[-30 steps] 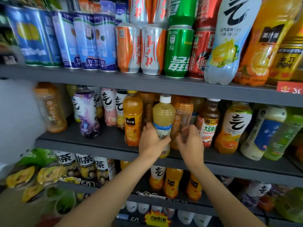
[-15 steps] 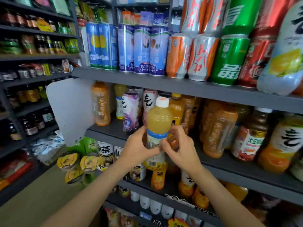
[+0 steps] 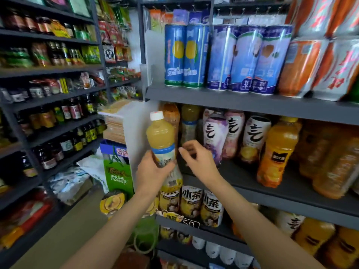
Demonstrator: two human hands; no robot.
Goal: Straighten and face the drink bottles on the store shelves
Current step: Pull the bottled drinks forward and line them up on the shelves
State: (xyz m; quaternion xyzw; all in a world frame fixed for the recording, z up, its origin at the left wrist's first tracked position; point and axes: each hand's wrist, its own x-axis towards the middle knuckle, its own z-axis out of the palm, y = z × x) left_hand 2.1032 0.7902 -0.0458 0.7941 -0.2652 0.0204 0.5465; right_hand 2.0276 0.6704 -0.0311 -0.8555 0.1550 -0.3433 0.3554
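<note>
My left hand (image 3: 153,171) closes its grip around the label band of the yellow juice bottle (image 3: 162,140), held tilted in front of the middle shelf (image 3: 272,183). My right hand (image 3: 200,162) hovers just beside it, fingers loosely curled, holding nothing. The bottle's lower half is hidden behind my left hand; neighbouring bottles (image 3: 215,136) are motion-blurred.

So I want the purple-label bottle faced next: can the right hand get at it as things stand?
Probably yes. The right hand holds nothing and hovers just left of the purple-label bottle, which stands in the front row; the left hand holds the yellow bottle clear.
</note>
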